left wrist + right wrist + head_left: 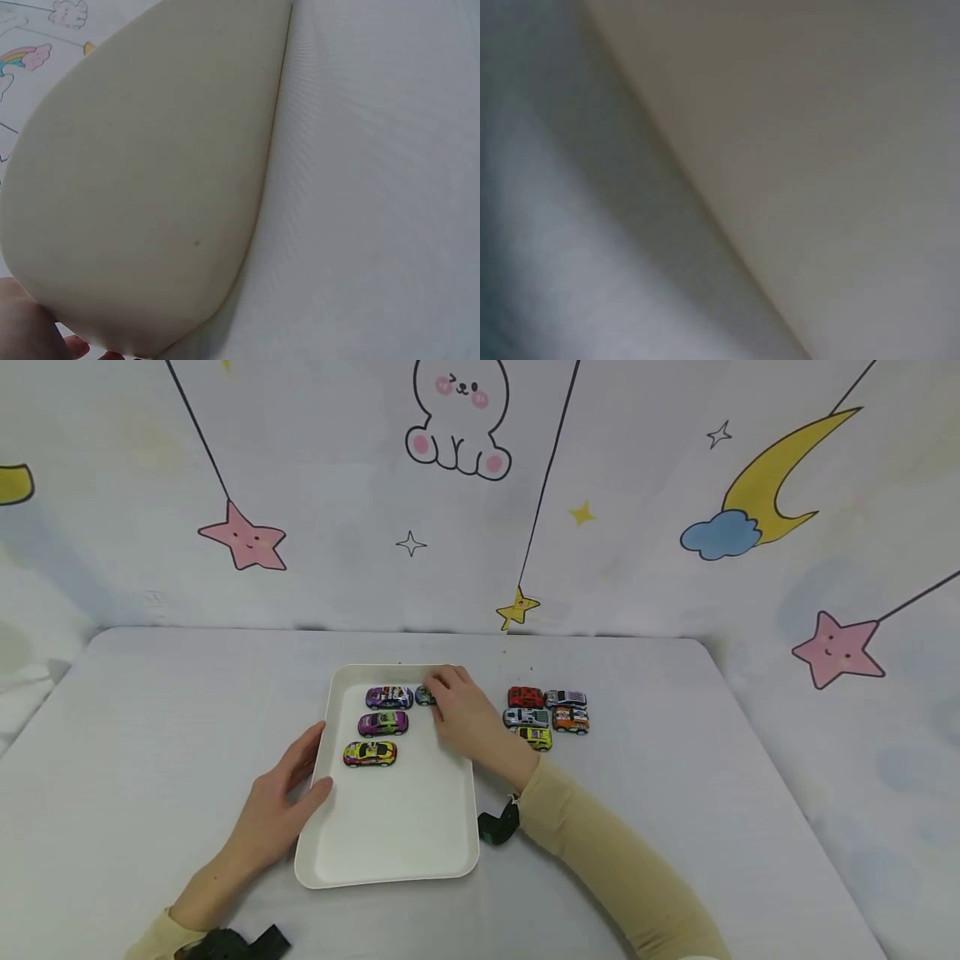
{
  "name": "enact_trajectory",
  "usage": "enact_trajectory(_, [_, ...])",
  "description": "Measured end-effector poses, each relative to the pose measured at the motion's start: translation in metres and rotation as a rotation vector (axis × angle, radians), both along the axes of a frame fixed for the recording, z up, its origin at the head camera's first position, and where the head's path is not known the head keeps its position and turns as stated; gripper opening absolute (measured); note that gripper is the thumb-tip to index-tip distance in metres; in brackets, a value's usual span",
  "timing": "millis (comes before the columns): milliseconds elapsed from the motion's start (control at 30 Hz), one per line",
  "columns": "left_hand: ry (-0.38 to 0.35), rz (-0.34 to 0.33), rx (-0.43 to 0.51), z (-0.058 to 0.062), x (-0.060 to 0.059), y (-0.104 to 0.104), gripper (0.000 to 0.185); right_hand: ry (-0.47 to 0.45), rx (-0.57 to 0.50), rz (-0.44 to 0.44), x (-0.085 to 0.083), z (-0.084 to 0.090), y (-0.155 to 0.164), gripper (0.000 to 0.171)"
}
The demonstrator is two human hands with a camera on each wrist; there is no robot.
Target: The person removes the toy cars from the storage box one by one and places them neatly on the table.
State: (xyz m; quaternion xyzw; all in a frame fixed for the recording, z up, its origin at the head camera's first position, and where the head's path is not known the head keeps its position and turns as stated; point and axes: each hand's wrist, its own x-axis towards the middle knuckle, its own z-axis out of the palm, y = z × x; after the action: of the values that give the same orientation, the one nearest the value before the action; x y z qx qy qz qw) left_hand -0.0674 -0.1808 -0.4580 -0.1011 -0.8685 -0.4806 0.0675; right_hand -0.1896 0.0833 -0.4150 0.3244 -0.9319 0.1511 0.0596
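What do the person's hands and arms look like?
The left hand and right hand wear no gloves. The left sleeve and right sleeve are plain pale yellow. A black left-wrist gadget and black right-wrist gadget show too.

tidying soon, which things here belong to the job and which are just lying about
Seemingly in the job:
White rectangular tray, held by the left hand
Three small multicoloured toy cars in it
A fourth car, partly hidden, in the right hand
Five similar cars right of the tray

Just around:
White-covered table
White wall with printed stars
Black wrist devices
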Motion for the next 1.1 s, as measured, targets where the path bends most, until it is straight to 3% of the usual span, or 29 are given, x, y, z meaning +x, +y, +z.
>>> enact_trajectory(267, [0.021,-0.002,-0.006,0.002,0.0,0.001,0.068,0.072,0.065,0.019,0.002,0.0,0.0,0.029])
enact_trajectory(567, [0.021,-0.002,-0.018,0.0,-0.001,0.0,0.069,0.043,-0.024,-0.002,0.003,-0.002,0.0,0.023])
enact_trajectory(767, [0.037,-0.012,-0.015,0.003,-0.001,0.0,0.069,0.103,-0.106,0.008,0.006,-0.005,0.004,0.028])
enact_trajectory(933, [0.05,-0.021,-0.006,0.004,0.0,0.0,0.069,0.19,-0.257,0.037,0.008,-0.009,0.007,0.031])
enact_trajectory(1100, [0.053,-0.024,0.006,0.001,0.001,0.001,0.068,0.315,-0.544,0.056,0.011,-0.022,0.015,0.035])
